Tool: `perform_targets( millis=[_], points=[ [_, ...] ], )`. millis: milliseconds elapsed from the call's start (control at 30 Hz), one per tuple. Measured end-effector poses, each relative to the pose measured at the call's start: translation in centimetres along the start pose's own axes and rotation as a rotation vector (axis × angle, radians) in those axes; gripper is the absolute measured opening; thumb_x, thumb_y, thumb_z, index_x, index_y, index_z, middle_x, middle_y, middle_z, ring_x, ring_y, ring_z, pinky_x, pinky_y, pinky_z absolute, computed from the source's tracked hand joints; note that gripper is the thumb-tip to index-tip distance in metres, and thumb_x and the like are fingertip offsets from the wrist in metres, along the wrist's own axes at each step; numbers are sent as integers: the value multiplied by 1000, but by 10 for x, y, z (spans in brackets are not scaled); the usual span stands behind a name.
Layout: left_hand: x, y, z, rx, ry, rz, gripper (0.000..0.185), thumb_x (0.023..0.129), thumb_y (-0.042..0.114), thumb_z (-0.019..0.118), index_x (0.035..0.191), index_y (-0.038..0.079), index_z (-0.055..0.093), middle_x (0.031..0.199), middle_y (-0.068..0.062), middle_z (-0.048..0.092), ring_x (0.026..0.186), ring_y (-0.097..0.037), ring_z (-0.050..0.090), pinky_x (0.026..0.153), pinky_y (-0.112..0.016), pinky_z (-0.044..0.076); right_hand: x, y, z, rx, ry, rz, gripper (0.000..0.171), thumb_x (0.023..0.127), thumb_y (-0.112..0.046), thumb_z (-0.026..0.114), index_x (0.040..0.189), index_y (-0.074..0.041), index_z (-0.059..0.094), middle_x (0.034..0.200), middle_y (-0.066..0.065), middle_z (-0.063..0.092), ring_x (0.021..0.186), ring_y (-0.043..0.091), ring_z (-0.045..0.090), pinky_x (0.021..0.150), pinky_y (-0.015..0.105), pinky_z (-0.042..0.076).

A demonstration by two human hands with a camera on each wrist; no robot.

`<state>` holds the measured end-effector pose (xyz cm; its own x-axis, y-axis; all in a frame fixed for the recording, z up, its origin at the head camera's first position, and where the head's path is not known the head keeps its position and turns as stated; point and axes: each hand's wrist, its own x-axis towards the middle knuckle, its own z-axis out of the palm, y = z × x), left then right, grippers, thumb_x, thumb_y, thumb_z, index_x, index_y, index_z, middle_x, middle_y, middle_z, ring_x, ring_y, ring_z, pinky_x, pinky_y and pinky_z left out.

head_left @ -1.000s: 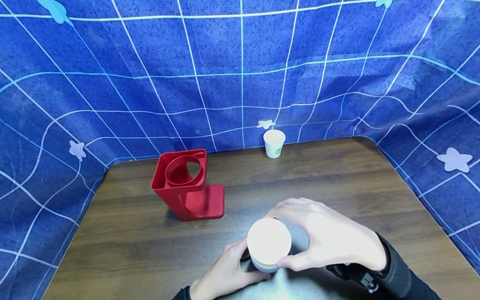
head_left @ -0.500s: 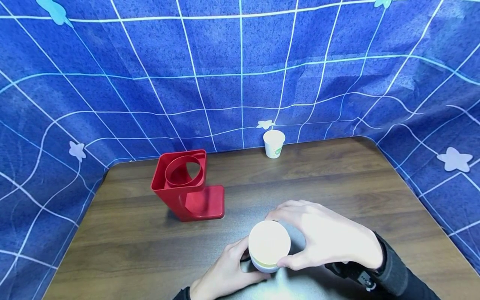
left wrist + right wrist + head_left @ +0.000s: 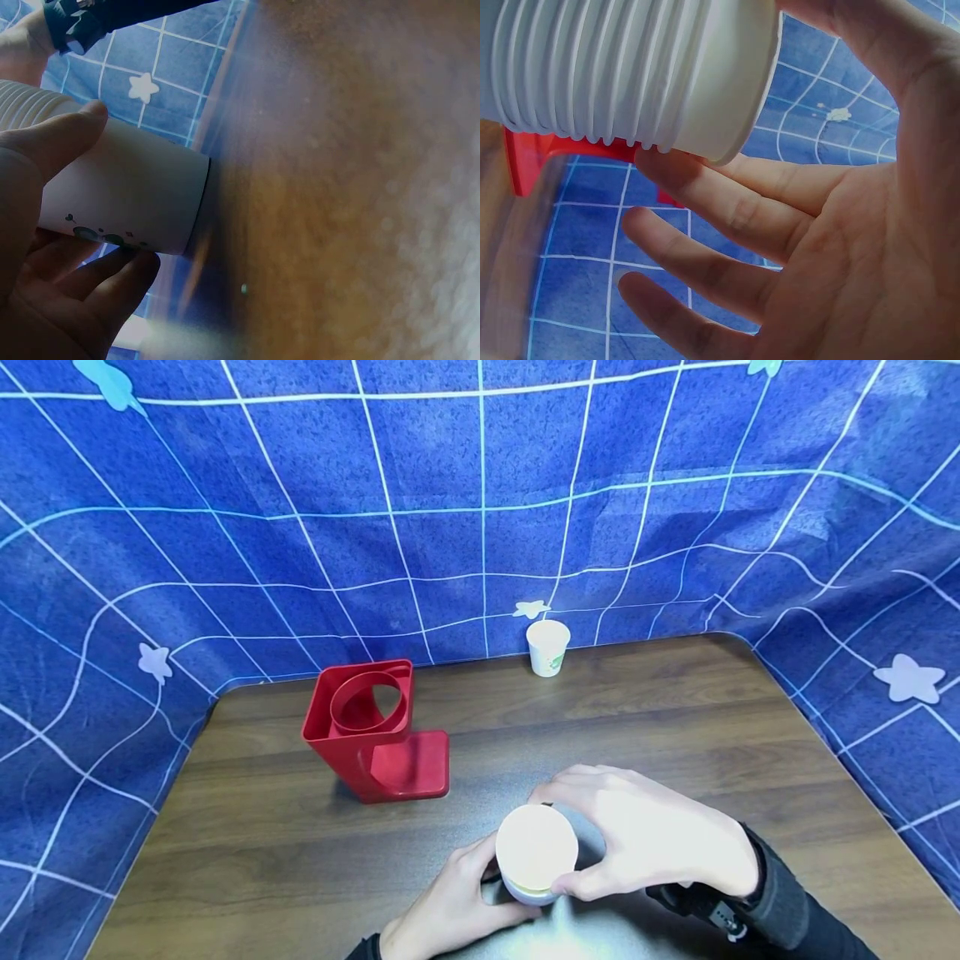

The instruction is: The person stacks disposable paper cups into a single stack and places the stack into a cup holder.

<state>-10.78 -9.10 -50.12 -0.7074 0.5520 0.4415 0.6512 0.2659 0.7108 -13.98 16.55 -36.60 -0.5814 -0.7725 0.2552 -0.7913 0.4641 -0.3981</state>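
A stack of nested white paper cups (image 3: 536, 852) stands upright near the table's front, its top showing as a pale disc. My left hand (image 3: 461, 893) holds the stack from the left, thumb and fingers around its lower part; small green printing shows there in the left wrist view. My right hand (image 3: 652, 839) pinches the topmost cup (image 3: 731, 75) at its rim between thumb and fingers. Several stacked rims (image 3: 585, 75) lie below it in the right wrist view, where the other fingers (image 3: 697, 255) spread free.
A red plastic stand (image 3: 356, 768) with a round ring opening and a flat base sits left of the stack. One small white paper cup (image 3: 547, 649) stands at the table's back edge. Blue grid-patterned cloth (image 3: 450, 485) surrounds the wooden table (image 3: 247, 852).
My right hand and the top of the stack have shifted slightly toward me, and the top disc looks a little smaller. My left hand keeps its hold in the same place.
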Motion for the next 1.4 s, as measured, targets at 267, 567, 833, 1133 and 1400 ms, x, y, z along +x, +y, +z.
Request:
perform_targets(
  millis=[267, 567, 833, 1133, 1400],
  points=[
    [-2, 0, 0, -7, 3, 5, 73, 80, 25, 91, 142, 15, 53, 125, 0, 70, 110, -9, 69, 94, -25, 59, 0, -2, 0, 32, -34, 50, 53, 79, -57, 83, 124, -36, 64, 111, -27, 63, 102, -4, 59, 86, 29, 57],
    [-2, -2, 1, -14, 11, 7, 73, 79, 24, 92, 141, 15, 55, 125, 0, 70, 109, -9, 69, 92, -27, 60, 1, -2, 1, 33, -48, 60, 55, 76, -55, 85, 123, -34, 65, 109, -27, 63, 99, -4, 59, 85, 27, 57],
    [-1, 0, 0, -21, 1, -19, 71, 82, 26, 90, 142, 16, 54, 127, 0, 69, 111, -10, 69, 92, -26, 60, 3, -1, 2, 8, -42, 25, 53, 76, -51, 85, 122, -32, 65, 105, -23, 63, 96, -3, 59, 81, 27, 56],
    [-1, -1, 0, -22, -4, -40, 71, 82, 28, 89, 143, 17, 54, 128, 1, 68, 113, -10, 68, 93, -26, 60, 4, -1, 2, 10, -52, 31, 54, 75, -50, 86, 121, -32, 65, 105, -24, 64, 96, -4, 59, 82, 26, 56],
    [-2, -4, 2, -35, 0, 3, 75, 79, 22, 92, 143, 15, 54, 127, -1, 70, 111, -11, 69, 92, -31, 62, 2, -3, 3, 21, -77, 63, 55, 75, -51, 87, 122, -32, 65, 106, -25, 63, 96, -4, 59, 82, 26, 57]
  ],
)
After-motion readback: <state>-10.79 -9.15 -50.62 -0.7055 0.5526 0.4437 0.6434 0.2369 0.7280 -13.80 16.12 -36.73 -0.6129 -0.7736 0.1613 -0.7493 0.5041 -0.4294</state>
